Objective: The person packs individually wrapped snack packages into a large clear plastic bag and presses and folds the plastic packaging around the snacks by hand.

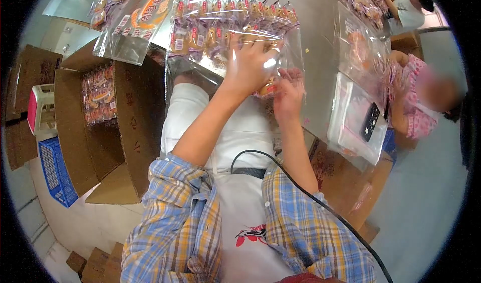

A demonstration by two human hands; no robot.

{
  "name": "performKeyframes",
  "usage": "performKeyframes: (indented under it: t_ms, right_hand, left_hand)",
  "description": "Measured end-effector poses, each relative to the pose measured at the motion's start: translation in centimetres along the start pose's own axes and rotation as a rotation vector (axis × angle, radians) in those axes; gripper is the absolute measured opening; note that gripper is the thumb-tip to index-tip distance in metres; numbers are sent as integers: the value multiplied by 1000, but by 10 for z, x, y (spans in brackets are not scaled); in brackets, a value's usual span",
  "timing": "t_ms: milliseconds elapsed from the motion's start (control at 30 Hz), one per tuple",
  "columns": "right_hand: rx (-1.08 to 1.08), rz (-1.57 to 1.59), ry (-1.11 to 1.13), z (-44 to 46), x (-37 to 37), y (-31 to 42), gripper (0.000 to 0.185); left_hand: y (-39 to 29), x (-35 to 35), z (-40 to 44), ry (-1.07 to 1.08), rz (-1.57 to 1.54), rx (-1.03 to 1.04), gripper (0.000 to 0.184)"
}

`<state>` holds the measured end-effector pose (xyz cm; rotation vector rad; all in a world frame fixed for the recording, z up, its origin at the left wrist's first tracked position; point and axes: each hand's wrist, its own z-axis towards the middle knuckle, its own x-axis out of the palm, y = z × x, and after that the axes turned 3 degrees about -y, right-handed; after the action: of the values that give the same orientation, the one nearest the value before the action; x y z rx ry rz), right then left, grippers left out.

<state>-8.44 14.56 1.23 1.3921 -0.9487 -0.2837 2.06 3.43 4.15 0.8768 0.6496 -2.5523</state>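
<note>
A large clear plastic bag [175,65] lies at the table's front edge, with rows of small wrapped snack packs [216,8] in it. My left hand [244,68] rests over the front rows, under glossy plastic, its fingers apart and fingertips against the packs. At the bag's right front edge, my right hand [289,95] is closed on the clear film. One wrapped pack [268,87] sits between my two hands, near the bag's mouth.
An open cardboard box [135,107] holding packaged snacks stands left, beside a blue crate [57,170] and a stool [42,110]. Printed bags [145,17] lie at the table's left. Right are stacked clear bags [345,112], a dark phone [371,121] and a co-worker [413,92].
</note>
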Motion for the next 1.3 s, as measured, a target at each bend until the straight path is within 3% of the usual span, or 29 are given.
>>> performKeyframes:
  t_ms: [100, 200, 300, 367, 433, 500, 600, 700, 800, 900, 1100, 1200, 1300]
  right_hand:
    - [-32, 139, -176, 5, 17, -5, 46]
    - [65, 192, -235, 13, 24, -9, 35]
    - [56, -66, -263, 4, 25, -8, 29]
    - [-68, -205, -217, 7, 8, -32, 53]
    - [-137, -305, -105, 0, 7, -30, 65]
    - [-162, -364, 74, -19, 3, -15, 63]
    - [-476, -853, 261, -40, 10, 20, 77]
    - [-613, -1230, 116, -39, 3, 11, 78]
    - [-532, -1254, 97, -36, 3, 13, 74]
    - [-590, -1270, 35, -35, 9, 18, 64]
    - [-613, -953, -59, -36, 10, 6, 36]
    - [-398, -465, -173, -38, 18, -9, 30]
    - [-465, -232, -191, -25, 30, -17, 31]
  left_hand:
    - [-2, -4, 5, -4, 4, -9, 45]
    - [0, -2, 7, -11, -10, -48, 42]
    - [-1, 4, 6, -24, 47, -72, 45]
    - [-1, 6, 5, -38, 33, -58, 46]
    - [0, 9, 3, -52, 64, -38, 46]
    - [0, 14, 2, -76, 138, -6, 46]
    - [1, 18, 0, -71, 115, 14, 46]
    - [-2, 17, 0, -84, 78, 62, 45]
    - [-9, 8, -1, 11, 38, -38, 42]
    - [-13, 0, 2, 23, 20, -68, 37]
    - [-9, -4, 8, -55, -109, -80, 35]
    - [-9, -8, 9, -9, -162, -120, 34]
    - [-13, -6, 11, 46, -152, -145, 32]
